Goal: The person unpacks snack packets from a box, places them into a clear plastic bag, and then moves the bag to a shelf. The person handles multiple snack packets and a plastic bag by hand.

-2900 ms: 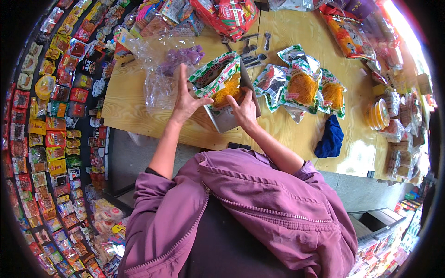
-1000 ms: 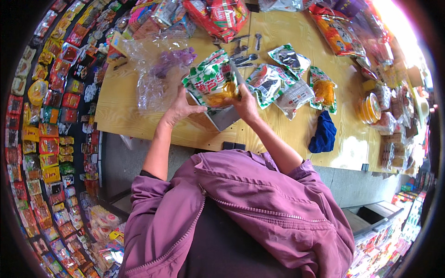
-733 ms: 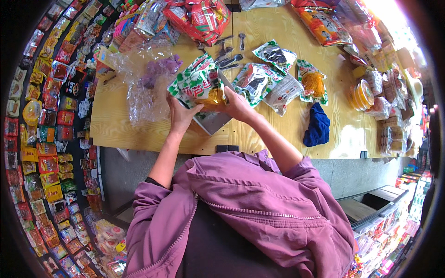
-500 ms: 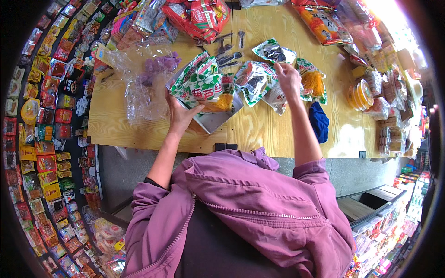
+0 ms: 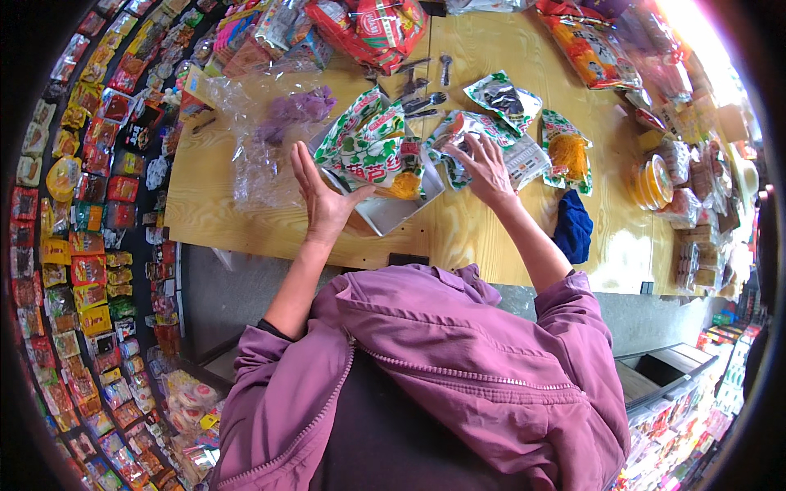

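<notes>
My left hand (image 5: 322, 200) is at the near left side of a shallow pale box (image 5: 385, 219), fingers stretched up and thumb pointing right along its near edge. In the box sits a green-and-white printed packet (image 5: 360, 149), with orange-yellow strands showing through its lower right. My right hand (image 5: 489, 173), fingers spread, reaches over a similar packet (image 5: 467, 129) with dark contents, its fingertips on or just above it. Beside that hand lies a whitish packet (image 5: 526, 161) with print on it. Another green-and-white packet (image 5: 502, 98) lies beyond, and one with orange strands (image 5: 567, 154) to the right.
Clear plastic wrap with purple shreds (image 5: 299, 110) lies left of the box. Dark plastic forks and spoons (image 5: 424, 102) are scattered beyond. A blue cloth (image 5: 573, 227) rests near the right. A red bag (image 5: 385, 33), stacked tubs (image 5: 652, 184) and packed shelves (image 5: 90, 213) surround the table (image 5: 483, 237).
My right hand has come left and nearer, from the far packet to the middle one, and its fingers have spread. My left fingers have straightened beside the box. The view has shifted slightly.
</notes>
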